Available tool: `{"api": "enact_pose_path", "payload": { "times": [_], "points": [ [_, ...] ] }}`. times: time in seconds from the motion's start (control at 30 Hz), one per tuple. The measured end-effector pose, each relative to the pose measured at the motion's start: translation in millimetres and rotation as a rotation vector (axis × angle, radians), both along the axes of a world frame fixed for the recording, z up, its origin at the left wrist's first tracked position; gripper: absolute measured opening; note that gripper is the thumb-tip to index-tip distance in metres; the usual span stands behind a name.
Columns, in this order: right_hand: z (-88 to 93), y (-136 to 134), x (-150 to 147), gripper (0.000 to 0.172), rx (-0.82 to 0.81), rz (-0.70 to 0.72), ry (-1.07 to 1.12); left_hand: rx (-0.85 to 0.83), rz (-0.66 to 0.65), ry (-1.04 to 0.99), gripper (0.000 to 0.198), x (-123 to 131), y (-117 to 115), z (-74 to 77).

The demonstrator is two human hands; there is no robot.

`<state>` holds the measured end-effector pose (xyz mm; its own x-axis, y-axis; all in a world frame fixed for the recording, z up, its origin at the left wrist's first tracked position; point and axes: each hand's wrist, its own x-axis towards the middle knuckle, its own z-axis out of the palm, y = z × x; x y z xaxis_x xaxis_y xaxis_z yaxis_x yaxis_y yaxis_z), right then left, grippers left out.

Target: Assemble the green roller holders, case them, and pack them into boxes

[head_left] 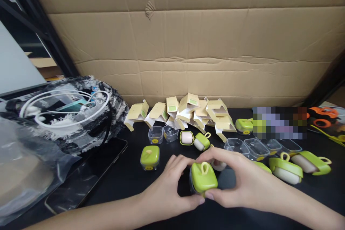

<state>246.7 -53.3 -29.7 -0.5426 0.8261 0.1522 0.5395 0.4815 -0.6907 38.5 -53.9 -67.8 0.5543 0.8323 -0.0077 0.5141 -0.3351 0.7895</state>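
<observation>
Both my hands meet at the front middle of a black table [129, 176]. Between them sits a small clear case with a green lid and loop [203, 179]. My left hand [169, 187] curls round its left side, thumb under its front edge. My right hand [237, 179] grips its right side, fingers arched over the top. Several similar green-lidded cases lie about: one closed [150, 157] to the left, open ones with white pads [187, 138] behind, and two lids on their sides [285, 169] to the right.
Several folded cream card boxes [188, 109] line the back under a cardboard wall [188, 43]. Empty clear trays [155, 135] stand in front of them. At the left are a fuzzy black-and-white bag with white cables [67, 111], a plastic bag [21, 172] and a dark tablet [88, 176].
</observation>
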Motion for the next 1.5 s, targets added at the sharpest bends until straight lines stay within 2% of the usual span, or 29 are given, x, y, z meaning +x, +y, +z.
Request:
{"api": "enact_pose_path", "payload": {
  "times": [0.13,0.3,0.37,0.6,0.73,0.83,0.93,1.0,1.07,1.1,1.13,1.2,1.23,1.3,1.33,1.4,1.5],
  "points": [
    [-1.5,0,-1,0.042,0.006,0.022,-0.034,-0.002,0.01,0.004,0.043,1,-1,-1.0],
    [-3.9,3,-1,0.026,-0.022,0.069,-0.081,-0.072,0.056,-0.011,0.06,-1,-1,-2.5],
    [-5.9,3,-1,0.024,-0.03,0.07,-0.088,-0.082,0.057,-0.021,0.059,-1,-2,-2.7],
    [-13.2,2,-3,0.025,0.008,0.092,-0.133,-0.001,0.05,-0.01,0.052,0,-2,-2.9],
    [-12.3,-1,-5,0.023,0.129,0.135,-0.235,0.046,0.008,-0.017,0.051,-2,-3,-4.9],
    [-12.2,-4,-6,0.021,0.239,0.165,-0.309,0.148,-0.057,-0.019,0.051,-4,-6,-6.1],
    [-13.2,-4,-7,0.021,0.259,0.157,-0.308,0.219,-0.1,0.02,0.054,-5,-8,-2.4],
    [-12.5,-3,-6,0.036,0.244,0.149,-0.264,0.192,-0.116,0.039,0.059,-5,-9,6.1],
    [-9.5,-1,-4,0.053,0.225,0.132,-0.177,0.145,-0.126,0.067,0.065,-7,-9,21.3],
    [-7.2,-1,-2,0.053,0.224,0.109,-0.109,0.13,-0.121,0.09,0.068,-9,-8,31.6],
    [-4.7,0,0,0.045,0.235,0.074,-0.031,0.132,-0.107,0.123,0.068,-13,-8,43.4],
    [0.0,0,3,0.018,0.292,0.013,0.109,0.183,-0.052,0.184,0.067,-25,-5,69.3],
    [2.0,1,4,0.01,0.33,-0.001,0.147,0.223,-0.037,0.202,0.061,-34,-1,82.0],
    [5.0,4,2,0.011,0.403,0.007,0.128,0.354,0.008,0.246,0.046,-56,8,103.5],
    [6.4,7,-1,0.011,0.432,0.016,0.077,0.382,0.059,0.299,0.048,-68,14,111.3],
    [9.5,16,-11,0.011,0.476,0.038,-0.037,0.379,0.113,0.424,0.047,-91,27,119.5],
    [17.1,37,-36,0.012,0.512,0.089,-0.15,0.282,0.179,0.609,0.049,-114,43,117.3]
  ]
}}
